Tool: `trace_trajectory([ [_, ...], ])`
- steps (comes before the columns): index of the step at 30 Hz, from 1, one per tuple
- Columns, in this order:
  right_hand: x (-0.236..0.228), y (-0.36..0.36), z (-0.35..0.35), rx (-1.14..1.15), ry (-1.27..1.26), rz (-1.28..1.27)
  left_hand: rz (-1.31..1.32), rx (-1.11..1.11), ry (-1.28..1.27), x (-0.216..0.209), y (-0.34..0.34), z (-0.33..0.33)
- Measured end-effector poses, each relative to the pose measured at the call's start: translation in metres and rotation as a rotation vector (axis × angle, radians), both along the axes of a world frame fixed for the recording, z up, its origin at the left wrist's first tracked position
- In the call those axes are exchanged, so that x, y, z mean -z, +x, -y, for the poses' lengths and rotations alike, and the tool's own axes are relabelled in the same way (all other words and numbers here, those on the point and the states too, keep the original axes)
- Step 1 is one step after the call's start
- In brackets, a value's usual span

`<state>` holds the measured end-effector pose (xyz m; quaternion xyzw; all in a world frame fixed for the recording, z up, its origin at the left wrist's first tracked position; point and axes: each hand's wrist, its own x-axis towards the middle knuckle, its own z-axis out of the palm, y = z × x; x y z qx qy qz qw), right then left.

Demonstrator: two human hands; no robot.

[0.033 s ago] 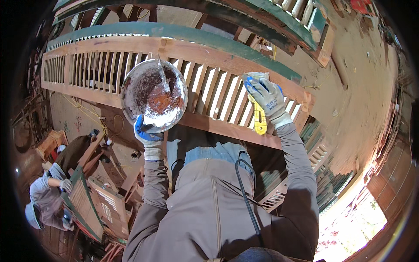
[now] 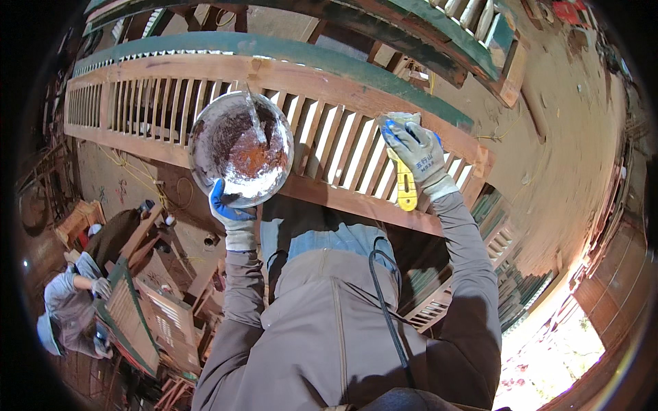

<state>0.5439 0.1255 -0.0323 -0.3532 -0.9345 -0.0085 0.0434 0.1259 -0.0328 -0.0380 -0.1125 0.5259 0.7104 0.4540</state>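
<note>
My left hand (image 2: 232, 218), in a white glove with blue palm coating, grips the near rim of a round metal bowl (image 2: 199, 154). Reddish-brown paste (image 2: 255, 161) and white powder lie inside it, and a thin smeared spatula (image 2: 256, 118) leans in from the far rim. A louvred wooden shutter (image 2: 329, 193) stretches beneath the bowl. Over its right part, my gloved right hand (image 2: 419, 152) is closed around a scraper (image 2: 407, 190) with a yellow handle. The scraper's wide blade points away from me by the far rail; whether it touches the wood I cannot tell.
Behind the shutter lies a green board (image 2: 288, 49), with more green-framed shutters (image 2: 473, 48) beyond. At the lower left, another person (image 2: 72, 294) handles a green-edged panel (image 2: 127, 318). A yellow cord (image 2: 161, 195) trails on the floor. Stacked slats (image 2: 510, 294) lie at my right.
</note>
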Motion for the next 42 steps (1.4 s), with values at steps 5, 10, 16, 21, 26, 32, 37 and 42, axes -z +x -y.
trace_trajectory([
  [5,0.000,0.020,-0.003,-0.097,-0.021,0.072,-0.224,-0.018,-0.051,0.027,0.000,0.011],
  [10,-0.027,0.024,-0.017,-0.077,-0.061,-0.167,-0.171,-0.015,-0.008,0.025,0.005,0.006],
  [16,-0.033,-0.010,-0.015,0.001,-0.085,-0.095,-0.572,0.054,0.020,0.039,0.018,0.017],
  [21,-0.044,-0.010,-0.010,0.027,-0.199,-0.182,-0.653,0.109,0.046,0.041,0.017,0.024],
  [26,-0.072,-0.046,-0.019,0.115,-0.148,-0.431,-0.968,0.282,-0.136,0.036,0.029,0.028],
  [32,-0.091,-0.139,0.012,-0.269,-0.013,-0.226,-1.031,0.335,-0.031,0.033,0.042,0.026],
  [37,-0.079,-0.186,0.017,-0.424,-0.024,-0.138,-1.347,0.363,-0.069,0.032,0.038,0.024],
  [42,-0.073,-0.219,0.013,-0.474,-0.035,-0.222,-1.401,0.398,-0.059,0.010,0.046,0.018],
])
